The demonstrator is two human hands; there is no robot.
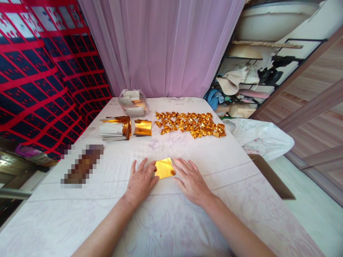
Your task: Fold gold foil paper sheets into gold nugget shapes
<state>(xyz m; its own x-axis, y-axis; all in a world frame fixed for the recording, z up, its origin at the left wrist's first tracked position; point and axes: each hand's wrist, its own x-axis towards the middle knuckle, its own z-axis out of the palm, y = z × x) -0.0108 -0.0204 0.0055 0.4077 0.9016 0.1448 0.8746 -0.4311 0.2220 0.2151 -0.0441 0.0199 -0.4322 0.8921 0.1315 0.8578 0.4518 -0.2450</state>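
Observation:
A sheet of shiny gold foil paper (164,169) lies flat on the cloth-covered table between my two hands. My left hand (141,179) rests at its left edge, thumb and fingertips touching it, the other fingers spread. On the opposite edge, the fingertips of my right hand (190,181) lie on or against the paper, with the fingers stretched out. Beyond them stand a small stack of curved gold foil sheets (143,127) and a larger stack of foil paper (114,129) showing white undersides. Rows of folded gold foil pieces (190,123) sit to the right.
A clear plastic bag (133,102) of paper stands at the table's back left. A blurred-out brown item (83,166) lies on the left. Past the right edge are a white plastic bag (264,137), a cardboard piece (270,176) and a loaded shelf (248,85). A purple curtain (163,46) hangs behind.

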